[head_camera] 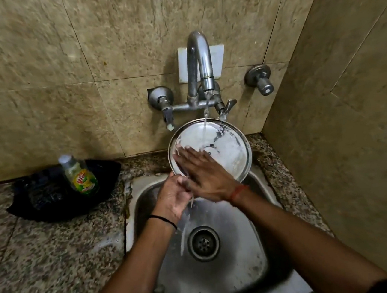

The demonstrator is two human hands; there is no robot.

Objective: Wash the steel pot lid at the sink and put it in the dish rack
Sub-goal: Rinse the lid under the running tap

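Head view: our left hand [173, 200] grips the soapy steel pot lid [221, 148] by its rim, right hand [205, 174] flat and open rubbing; we should tilt it under the tap stream [205, 125].

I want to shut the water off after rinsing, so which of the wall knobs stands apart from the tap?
The round knob on the far right, mounted alone on the tile. The other two valves, left and right, sit on the tap's crossbar.

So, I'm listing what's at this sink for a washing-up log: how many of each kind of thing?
Round steel pot lid: 1
Clear dish soap bottle, green label: 1
Black cloth: 1
Curved steel tap spout: 1
Round wall valve knobs: 2
Total: 6
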